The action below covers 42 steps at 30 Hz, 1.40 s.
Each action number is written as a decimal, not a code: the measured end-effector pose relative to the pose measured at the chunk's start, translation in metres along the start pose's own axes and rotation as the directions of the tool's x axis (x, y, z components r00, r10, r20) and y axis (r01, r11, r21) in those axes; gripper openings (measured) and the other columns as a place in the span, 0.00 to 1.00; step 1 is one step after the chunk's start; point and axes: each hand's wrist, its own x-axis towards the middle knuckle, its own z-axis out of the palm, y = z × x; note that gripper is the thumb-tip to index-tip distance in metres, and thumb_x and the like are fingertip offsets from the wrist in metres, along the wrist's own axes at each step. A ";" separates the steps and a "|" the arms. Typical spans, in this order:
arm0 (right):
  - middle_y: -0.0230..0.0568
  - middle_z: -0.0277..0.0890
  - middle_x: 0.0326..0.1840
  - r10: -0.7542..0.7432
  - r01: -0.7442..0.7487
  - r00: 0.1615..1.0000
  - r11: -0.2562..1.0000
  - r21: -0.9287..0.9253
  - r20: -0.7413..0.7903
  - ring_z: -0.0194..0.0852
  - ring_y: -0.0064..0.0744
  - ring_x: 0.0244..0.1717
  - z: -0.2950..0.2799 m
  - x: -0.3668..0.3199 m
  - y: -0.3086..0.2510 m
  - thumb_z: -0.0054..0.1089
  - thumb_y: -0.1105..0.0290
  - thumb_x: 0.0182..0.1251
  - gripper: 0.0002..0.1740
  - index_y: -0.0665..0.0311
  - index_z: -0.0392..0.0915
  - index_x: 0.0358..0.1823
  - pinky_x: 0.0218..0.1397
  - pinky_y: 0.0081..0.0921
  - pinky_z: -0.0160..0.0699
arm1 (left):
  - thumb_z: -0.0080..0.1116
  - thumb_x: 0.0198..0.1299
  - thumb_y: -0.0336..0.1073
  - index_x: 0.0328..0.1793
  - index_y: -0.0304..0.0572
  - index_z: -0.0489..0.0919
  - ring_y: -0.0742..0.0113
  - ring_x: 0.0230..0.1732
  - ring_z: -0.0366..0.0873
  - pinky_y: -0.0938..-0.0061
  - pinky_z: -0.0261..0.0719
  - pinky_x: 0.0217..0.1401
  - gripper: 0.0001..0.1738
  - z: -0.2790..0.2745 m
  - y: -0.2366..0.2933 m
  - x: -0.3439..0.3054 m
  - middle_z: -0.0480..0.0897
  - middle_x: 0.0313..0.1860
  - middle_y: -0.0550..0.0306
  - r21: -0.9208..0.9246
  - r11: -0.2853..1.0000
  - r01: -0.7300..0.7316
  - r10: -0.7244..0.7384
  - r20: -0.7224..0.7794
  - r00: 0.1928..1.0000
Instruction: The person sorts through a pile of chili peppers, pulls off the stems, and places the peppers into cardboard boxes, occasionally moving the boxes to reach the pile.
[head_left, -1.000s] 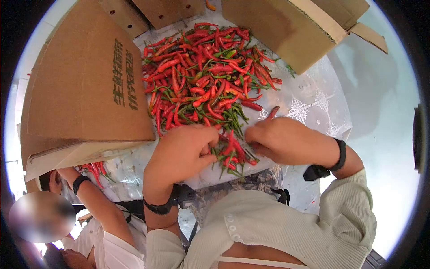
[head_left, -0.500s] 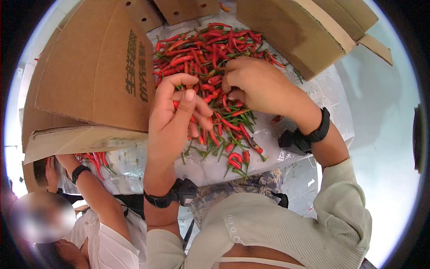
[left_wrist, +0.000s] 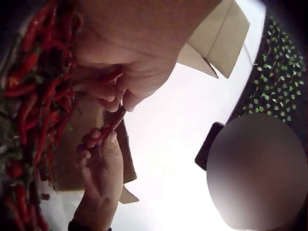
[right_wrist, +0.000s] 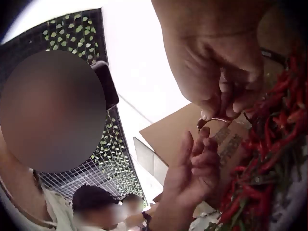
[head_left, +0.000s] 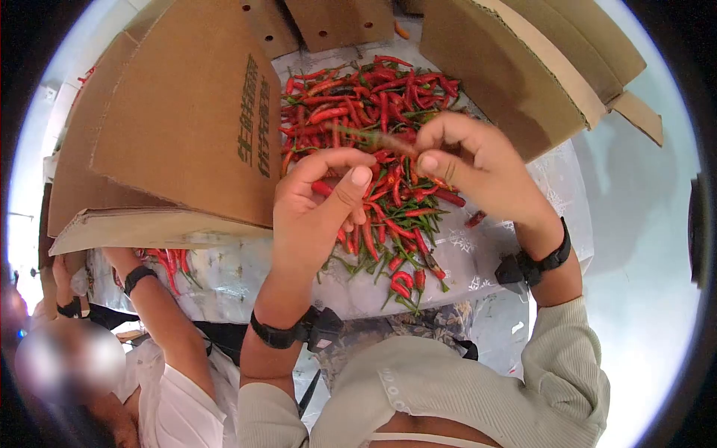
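Note:
In the head view my left hand is over the near part of a heap of red chilies, its fingers curled round a red chili. Facing it, my right hand pinches a long chili, blurred, between thumb and forefinger. The left wrist view shows this pinched chili reaching up to my left fingertips, while another red one lies within my left hand. From the right wrist, my right hand appears above my left hand.
A large cardboard box stands left of the heap, another at the back right. Behind are smaller boxes. Loose chilies lie near the table's front edge. At the lower left, another person's arm reaches beside more chilies.
My right hand has come up from the heap with a chili in its pinch and now faces my left hand. Earlier, both hands were low at the near chilies. The head view has shifted.

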 end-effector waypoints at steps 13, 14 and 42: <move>0.31 0.73 0.31 -0.133 0.131 0.990 0.990 0.058 0.043 0.71 0.19 0.33 0.031 -0.004 -0.001 0.62 0.69 0.61 0.09 0.65 0.73 0.37 0.37 0.19 0.70 | 0.59 0.60 0.32 0.39 0.38 0.78 0.80 0.21 0.73 0.86 0.68 0.20 0.05 -0.003 -0.007 -0.003 0.76 0.27 0.63 -0.011 0.996 -0.083 0.084 0.074 0.994; 0.31 0.73 0.30 -0.132 0.131 0.991 0.991 0.012 0.034 0.71 0.19 0.32 0.032 -0.005 -0.002 0.62 0.69 0.61 0.09 0.66 0.73 0.36 0.36 0.19 0.70 | 0.59 0.60 0.32 0.38 0.38 0.77 0.80 0.21 0.73 0.86 0.68 0.20 0.05 -0.005 -0.008 -0.002 0.76 0.27 0.63 -0.012 0.995 -0.100 0.101 0.079 0.992; 0.41 0.80 0.31 -0.522 -0.297 0.556 0.602 -0.741 -0.647 0.74 0.29 0.26 -0.143 0.022 -0.113 0.57 0.69 0.61 0.11 0.68 0.80 0.39 0.34 0.25 0.75 | 0.59 0.57 0.31 0.50 0.43 0.70 0.79 0.30 0.75 0.85 0.74 0.28 0.16 -0.020 -0.007 -0.004 0.77 0.32 0.61 0.243 0.965 0.095 -0.201 0.460 0.865</move>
